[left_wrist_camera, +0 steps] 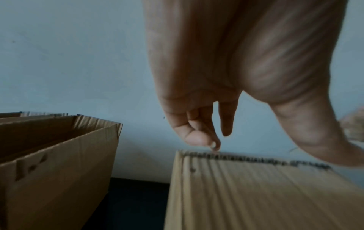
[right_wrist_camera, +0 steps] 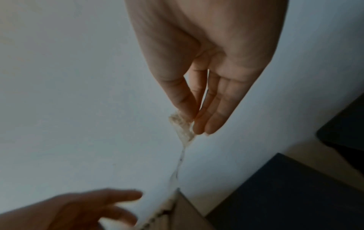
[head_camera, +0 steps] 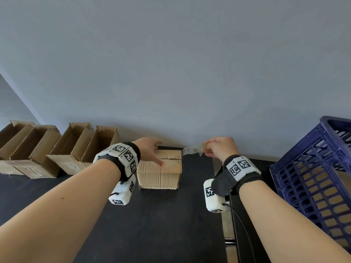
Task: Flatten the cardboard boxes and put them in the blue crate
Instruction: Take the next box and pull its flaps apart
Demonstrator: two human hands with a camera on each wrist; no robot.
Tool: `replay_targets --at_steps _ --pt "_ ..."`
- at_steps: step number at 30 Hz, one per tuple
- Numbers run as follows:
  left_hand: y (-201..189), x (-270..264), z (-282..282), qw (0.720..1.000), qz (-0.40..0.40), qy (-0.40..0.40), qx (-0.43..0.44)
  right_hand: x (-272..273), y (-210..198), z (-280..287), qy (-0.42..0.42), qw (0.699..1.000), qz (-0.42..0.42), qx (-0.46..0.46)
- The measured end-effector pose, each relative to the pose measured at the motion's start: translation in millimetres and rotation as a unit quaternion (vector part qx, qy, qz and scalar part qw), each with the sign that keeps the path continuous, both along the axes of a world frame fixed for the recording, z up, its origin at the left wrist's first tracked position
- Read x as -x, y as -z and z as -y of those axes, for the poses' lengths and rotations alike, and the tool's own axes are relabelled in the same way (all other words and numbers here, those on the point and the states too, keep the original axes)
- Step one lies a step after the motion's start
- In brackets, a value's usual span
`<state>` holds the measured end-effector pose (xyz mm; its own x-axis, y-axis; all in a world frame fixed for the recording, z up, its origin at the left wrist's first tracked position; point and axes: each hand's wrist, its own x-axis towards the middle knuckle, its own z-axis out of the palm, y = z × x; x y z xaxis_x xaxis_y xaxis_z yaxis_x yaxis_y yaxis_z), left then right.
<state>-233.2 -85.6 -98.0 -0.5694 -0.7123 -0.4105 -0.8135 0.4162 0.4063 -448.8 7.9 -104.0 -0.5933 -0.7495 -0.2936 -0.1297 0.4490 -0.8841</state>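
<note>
Right hand (head_camera: 218,149) pinches the tape strip (head_camera: 191,150), stretched rightward off the sealed box (head_camera: 161,171) along its top seam, near the tabletop's (head_camera: 152,224) back edge. Left hand (head_camera: 150,152) lies spread on the box top, fingers relaxed, bracing. Blue crate (head_camera: 311,177) waits at the right edge, nearer the right hand.

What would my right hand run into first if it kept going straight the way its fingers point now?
Most likely the grey wall. The right hand, pinching a strip of tape peeled off the closed box, points away from you over the table's back edge. Nothing else shows in between, though depth is hard to judge.
</note>
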Motion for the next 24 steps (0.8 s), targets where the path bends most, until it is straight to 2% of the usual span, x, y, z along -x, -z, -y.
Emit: replay_targets --at_steps 4,8,12,14,18,21,24 --pt "-22.9 4.1 5.2 0.987 -0.144 -0.069 0.028 -26.0 -29.1 8.1 -0.036 0.996 0.054 0.068" --pt "-40.8 0.3 3.4 0.954 -0.267 -0.116 -0.075 -60.8 -55.7 14.9 -0.075 0.987 0.101 0.104" --pt "-55.4 -27.6 2.2 0.904 -0.359 -0.173 -0.154 -99.5 -68.2 26.4 -0.108 0.982 0.092 0.123" --pt "-61.0 -51.0 3.9 0.9 -0.369 -0.185 -0.137 -122.9 -70.0 32.0 -0.123 0.981 0.077 0.124" --pt "-67.0 -110.6 7.4 0.92 -0.337 -0.179 -0.087 -177.6 -63.5 46.6 -0.164 0.98 0.026 0.113" --pt "-63.4 -160.0 9.4 0.917 -0.33 -0.2 -0.103 -222.6 -58.9 57.0 -0.198 0.974 0.053 0.095" --pt "-60.7 -204.8 8.5 0.93 -0.291 -0.204 -0.09 -266.2 -52.0 63.4 -0.239 0.966 0.071 0.067"
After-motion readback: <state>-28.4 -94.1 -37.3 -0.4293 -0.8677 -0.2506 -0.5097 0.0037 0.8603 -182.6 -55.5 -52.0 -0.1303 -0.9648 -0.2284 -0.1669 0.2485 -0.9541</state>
